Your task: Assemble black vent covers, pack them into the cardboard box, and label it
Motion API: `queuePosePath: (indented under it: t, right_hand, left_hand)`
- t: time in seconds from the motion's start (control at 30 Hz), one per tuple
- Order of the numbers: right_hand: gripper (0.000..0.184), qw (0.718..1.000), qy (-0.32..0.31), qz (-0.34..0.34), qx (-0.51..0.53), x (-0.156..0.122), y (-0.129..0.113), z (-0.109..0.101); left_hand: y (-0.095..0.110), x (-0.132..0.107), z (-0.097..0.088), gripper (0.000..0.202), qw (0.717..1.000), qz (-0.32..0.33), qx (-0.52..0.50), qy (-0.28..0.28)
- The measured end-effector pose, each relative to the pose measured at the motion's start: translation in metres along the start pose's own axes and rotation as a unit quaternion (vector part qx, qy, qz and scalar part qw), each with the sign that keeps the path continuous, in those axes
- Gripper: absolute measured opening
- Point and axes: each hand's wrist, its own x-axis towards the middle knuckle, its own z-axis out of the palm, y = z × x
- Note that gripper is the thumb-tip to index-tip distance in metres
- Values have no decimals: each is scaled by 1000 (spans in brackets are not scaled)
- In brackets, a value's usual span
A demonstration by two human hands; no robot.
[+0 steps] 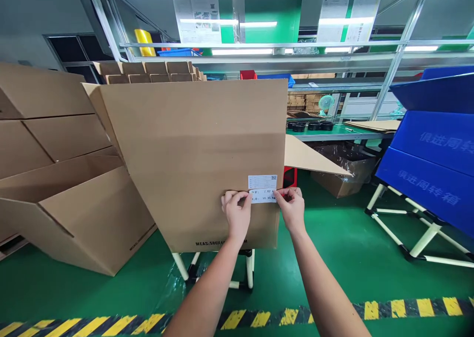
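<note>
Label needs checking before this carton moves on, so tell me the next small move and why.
Probably smooth the white printed paper label flat onto the brown cardboard box: the left hand and right hand both pinch at its lower edge, against the box's upright face.

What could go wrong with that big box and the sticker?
The white paper label might wrinkle or sit crooked, since the left hand and right hand pinch its sides. The tall brown cardboard box seems perched on a white tube stand, so it might tip.
</note>
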Motion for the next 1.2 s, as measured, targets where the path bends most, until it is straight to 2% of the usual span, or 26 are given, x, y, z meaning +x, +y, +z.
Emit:
queuePosePath:
  t: [0.67, 1.2]
  right_hand:
    - [42, 999, 20, -4, -27, -6, 5, 3]
    - [49, 999, 27, -20, -36, -8, 6, 5]
  left_hand:
    - [9, -2, 2, 7, 999, -35, -7, 11]
    - [7, -5, 8, 8, 999, -28, 0, 42]
